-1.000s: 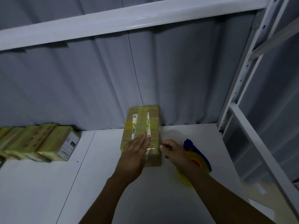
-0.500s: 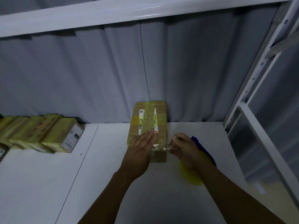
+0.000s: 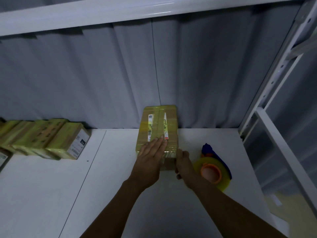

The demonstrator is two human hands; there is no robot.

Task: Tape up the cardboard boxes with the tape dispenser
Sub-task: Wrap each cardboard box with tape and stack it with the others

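Smoothing step: the left hand (image 3: 151, 157), grip released and flat, presses the yellow-taped brown cardboard box (image 3: 158, 133) on the white counter (image 3: 51, 194); the right hand (image 3: 184, 164) pinches its near corner. The yellow-roll, blue-handled tape dispenser (image 3: 213, 169) lies beside; next, probably retrieve it.

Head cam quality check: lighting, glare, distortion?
Head view: dim, bluish light; glare streak on the white upper shelf beam; wide-angle bowing of the rack upright; box labels too soft to read; left hand reasonably sharp.
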